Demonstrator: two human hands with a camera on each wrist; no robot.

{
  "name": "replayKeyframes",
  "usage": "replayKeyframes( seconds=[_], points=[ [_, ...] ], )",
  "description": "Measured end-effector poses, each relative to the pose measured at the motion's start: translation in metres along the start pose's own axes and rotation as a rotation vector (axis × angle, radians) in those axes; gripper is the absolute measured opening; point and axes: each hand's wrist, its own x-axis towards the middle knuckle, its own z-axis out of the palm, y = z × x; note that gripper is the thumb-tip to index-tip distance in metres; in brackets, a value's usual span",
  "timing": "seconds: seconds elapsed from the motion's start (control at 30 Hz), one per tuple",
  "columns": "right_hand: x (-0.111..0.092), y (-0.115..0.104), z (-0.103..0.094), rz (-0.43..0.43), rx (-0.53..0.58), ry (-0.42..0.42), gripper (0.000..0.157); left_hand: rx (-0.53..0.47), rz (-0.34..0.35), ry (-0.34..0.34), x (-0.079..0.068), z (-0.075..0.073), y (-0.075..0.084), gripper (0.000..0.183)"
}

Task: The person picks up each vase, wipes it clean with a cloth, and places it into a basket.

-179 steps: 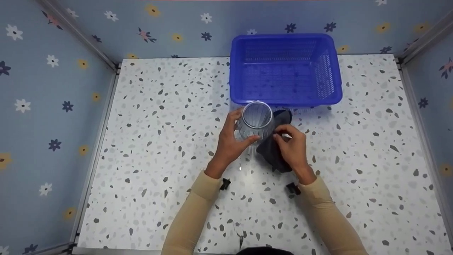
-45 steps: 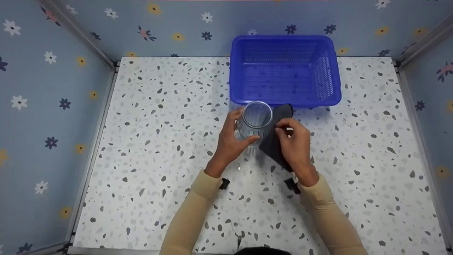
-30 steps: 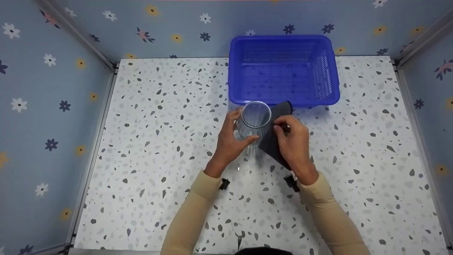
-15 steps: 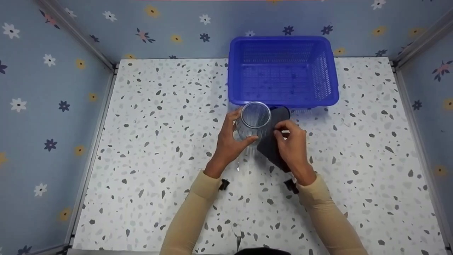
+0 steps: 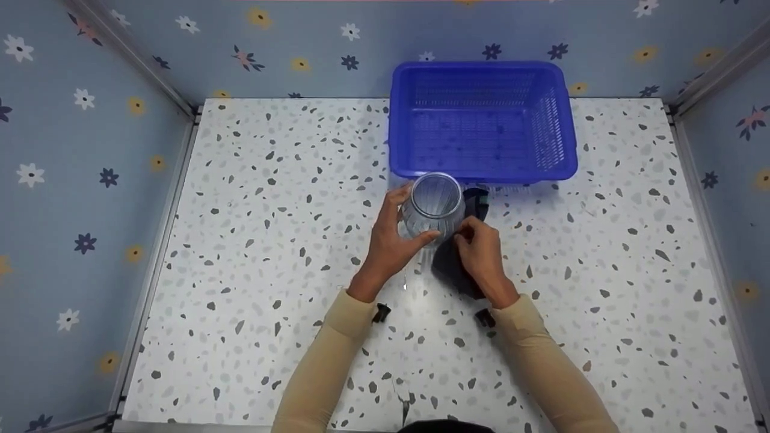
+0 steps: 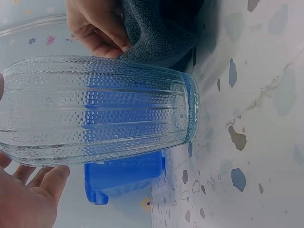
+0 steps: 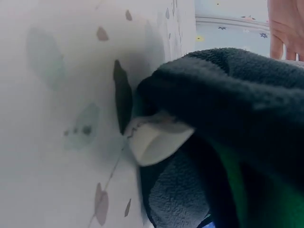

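A clear ribbed glass vase stands mouth up in front of the basket. My left hand grips it from the left, thumb across the near side and fingers round the far side. Fine dimples between the ribs show on the glass in the left wrist view, its base right at the tabletop. On the vase's right side my right hand pinches a dark grey fleecy cloth, which lies up against the glass. A white tag and a green patch show on the cloth in the right wrist view.
A blue plastic basket with slotted walls stands just behind the vase, near the back wall. The speckled white tabletop is bounded by flowered panels. Small black pieces sit by both wrists.
My right hand moved up along the glass with the cloth, then back down and left toward me, and the cloth is now more bunched. The left hand and vase hold their place.
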Motion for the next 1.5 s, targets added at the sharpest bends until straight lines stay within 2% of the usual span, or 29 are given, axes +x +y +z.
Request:
replayKeyframes(
  seconds=[0.23,0.43,0.6,0.77,0.97,1.33,1.5],
  points=[
    [-0.001,-0.005,-0.005,0.026,0.02,0.007,0.008,0.009,0.044,0.009,0.001,0.002,-0.001,0.081],
    [-0.001,-0.028,-0.024,0.037,0.104,0.063,0.007,0.027,0.047,0.015,0.0,0.002,-0.001,0.082],
    [-0.002,-0.049,-0.039,-0.012,0.153,0.12,0.007,0.031,0.039,0.019,-0.001,0.002,-0.004,0.082],
    [0.001,-0.069,-0.049,-0.086,0.141,0.17,0.006,0.022,0.028,0.013,-0.001,0.001,-0.004,0.081],
    [0.003,-0.087,-0.056,-0.138,0.132,0.177,0.006,0.015,0.013,0.005,-0.001,0.001,-0.003,0.08],
    [0.005,-0.082,-0.057,-0.157,0.113,0.147,0.005,-0.005,0.01,0.002,0.0,0.001,-0.003,0.08],
    [0.002,-0.073,-0.054,-0.125,0.115,0.137,0.005,-0.005,0.02,0.008,0.0,0.001,-0.003,0.082]
  ],
)
